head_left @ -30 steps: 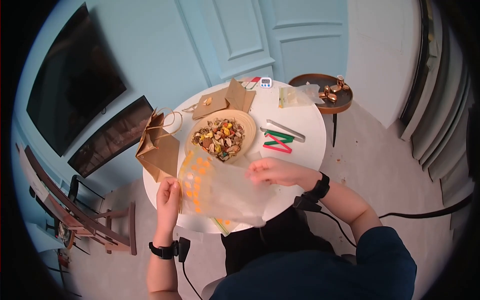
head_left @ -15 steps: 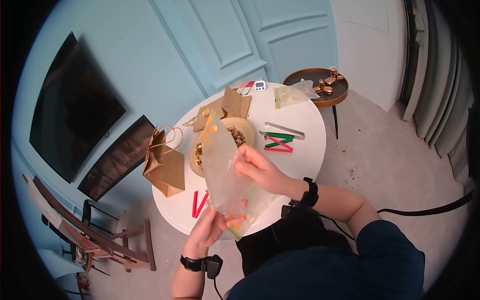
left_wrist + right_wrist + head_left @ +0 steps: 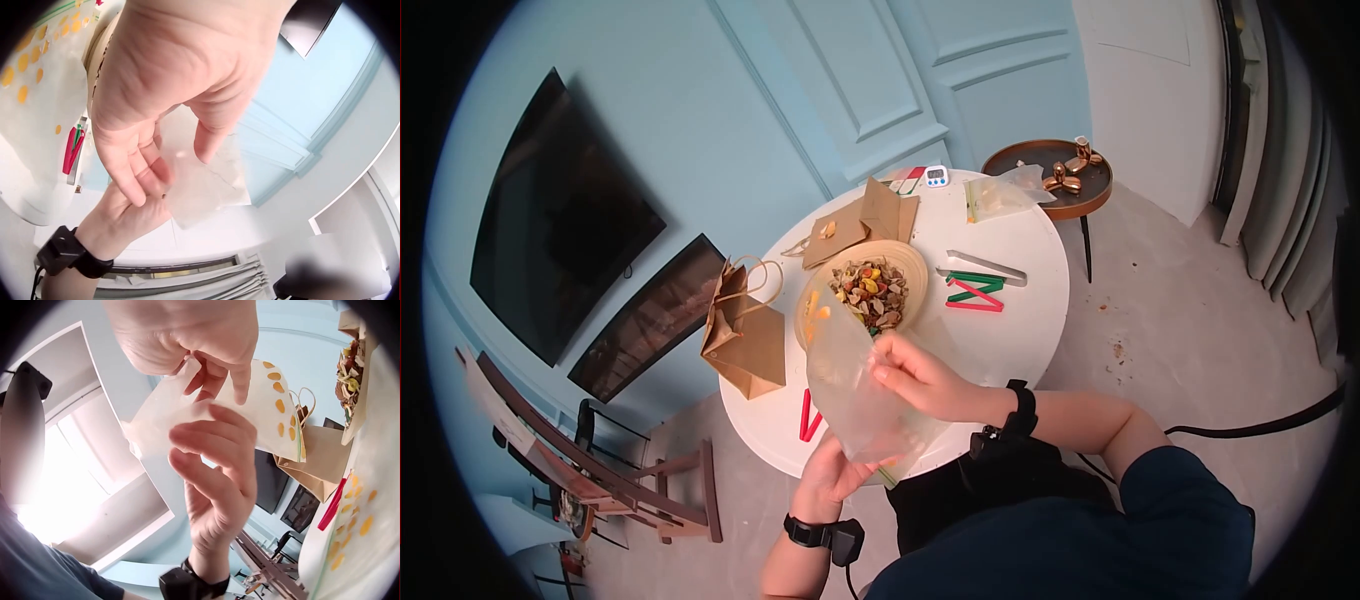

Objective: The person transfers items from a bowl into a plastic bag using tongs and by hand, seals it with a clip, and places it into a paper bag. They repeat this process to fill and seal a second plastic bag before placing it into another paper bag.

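A translucent plastic bag with orange dots (image 3: pixel 845 395) is held up over the front of the round table. My right hand (image 3: pixel 928 382) pinches its side between thumb and curled fingers. Low at the bag, my left hand (image 3: pixel 830 478) touches it with relaxed fingers, partly hidden behind the film. In the left wrist view, the left thumb and fingers stand apart with the bag (image 3: pixel 197 187) between them. Another dotted bag (image 3: pixel 359 531) lies on the table in the right wrist view. Behind the raised bag sits a round wooden plate (image 3: pixel 915 270) of dried potpourri (image 3: pixel 875 290).
Left of the plate stands a brown paper bag (image 3: pixel 745 345); a folded one (image 3: pixel 835 230) lies behind it. Tongs (image 3: pixel 990 267), green and red strips (image 3: pixel 975 304), a timer (image 3: pixel 937 177) and a clear bag (image 3: pixel 995 198) are at right and back. Red strips (image 3: pixel 807 415) lie at left.
The bag has swung from spread wide to upright and narrower. My left hand has moved from its left edge to its lower part, its grip loosened; the right hand has come to its side.
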{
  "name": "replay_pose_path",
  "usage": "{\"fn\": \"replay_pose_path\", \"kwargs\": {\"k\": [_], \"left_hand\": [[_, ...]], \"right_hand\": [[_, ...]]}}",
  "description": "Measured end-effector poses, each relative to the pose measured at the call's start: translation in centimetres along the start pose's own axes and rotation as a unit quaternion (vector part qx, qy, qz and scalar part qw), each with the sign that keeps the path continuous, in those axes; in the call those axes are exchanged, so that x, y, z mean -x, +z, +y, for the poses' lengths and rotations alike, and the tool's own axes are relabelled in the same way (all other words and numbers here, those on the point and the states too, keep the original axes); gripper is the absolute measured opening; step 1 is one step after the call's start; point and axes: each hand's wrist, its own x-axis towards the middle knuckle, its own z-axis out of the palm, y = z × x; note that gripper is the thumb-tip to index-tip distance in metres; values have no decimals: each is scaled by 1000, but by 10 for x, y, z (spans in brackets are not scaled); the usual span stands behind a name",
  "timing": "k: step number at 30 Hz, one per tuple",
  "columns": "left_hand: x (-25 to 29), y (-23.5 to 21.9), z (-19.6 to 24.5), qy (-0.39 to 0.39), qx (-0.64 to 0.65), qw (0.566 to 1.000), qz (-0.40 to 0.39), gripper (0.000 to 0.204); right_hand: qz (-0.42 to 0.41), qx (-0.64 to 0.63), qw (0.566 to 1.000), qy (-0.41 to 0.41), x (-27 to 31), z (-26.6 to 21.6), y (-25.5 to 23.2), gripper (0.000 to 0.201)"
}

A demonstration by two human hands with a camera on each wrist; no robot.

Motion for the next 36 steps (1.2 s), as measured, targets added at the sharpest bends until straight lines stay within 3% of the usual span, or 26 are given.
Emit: {"fn": "replay_pose_path", "kwargs": {"k": [4, 6, 7, 8, 10, 12, 13, 16, 18, 20, 21, 22, 24, 26, 27, 28, 30, 31, 33, 35, 36], "left_hand": [[2, -7, 10, 25, 3, 1000, 10, 45], [3, -10, 9, 17, -63, 994, 87, 45], [4, -6, 9, 17, -63, 994, 87, 45], [8, 4, 9, 52, -117, 983, 129, 45], [17, 17, 5, 87, -167, 967, 171, 45], [31, 26, -3, 171, -313, 907, 222, 42], [40, 39, 0, 163, -344, 902, 204, 25], [69, 14, 10, 109, -416, 883, 190, 10], [74, 10, 14, 149, -422, 864, 230, 4], [72, 9, 16, 274, -494, 778, 275, 6], [72, 8, 17, 271, -638, 681, 238, 13], [64, 13, 15, 270, -637, 682, 238, 13], [40, 35, 13, 226, -820, 521, 70, 30], [25, 10, 1, 189, -827, 527, 51, 40], [17, -6, -4, 152, -834, 529, 31, 50], [13, -15, -8, 155, -835, 527, 33, 50], [7, -32, -15, 112, -869, 482, 35, 64], [6, -39, -18, 104, -874, 474, 34, 67], [5, -41, -22, 109, -879, 463, 42, 68], [5, -44, -22, 110, -882, 456, 45, 70], [5, -47, -21, 111, -875, 470, 46, 73]], "right_hand": [[17, 47, 999, 1, 5, 4, -13, 6], [30, 48, 998, 4, 4, -3, -20, 6], [54, 30, 998, 27, 2, -10, -25, 6], [78, 12, 996, 49, 0, -16, -31, 7], [66, 68, 994, 46, 1, -19, -41, 7], [21, 85, 990, 111, 6, -22, -45, 9], [21, 84, 990, 115, 6, -25, -46, 9], [11, 17, 980, 199, -3, -30, -60, 14], [-99, -55, 949, 295, -11, -12, -82, 19], [-145, -46, 932, 329, -20, 6, -97, 22], [-181, 53, 924, 333, -27, 12, -100, 23], [-216, 152, 905, 334, -33, 19, -104, 23], [-242, 217, 886, 330, -47, 42, -116, 25], [-289, 464, 814, 197, -60, 57, -126, 25], [-267, 598, 735, 177, -66, 25, -109, 25], [-267, 599, 734, 174, -67, 18, -103, 25], [-145, 695, 704, 14, -68, 13, -91, 20], [-172, 628, 759, 0, -60, 14, -85, 22], [-267, 521, 808, 71, -28, 6, -62, 37], [-353, 564, 746, 27, 15, 24, -67, 57], [-355, 563, 745, 31, 29, 32, -77, 57]]}}
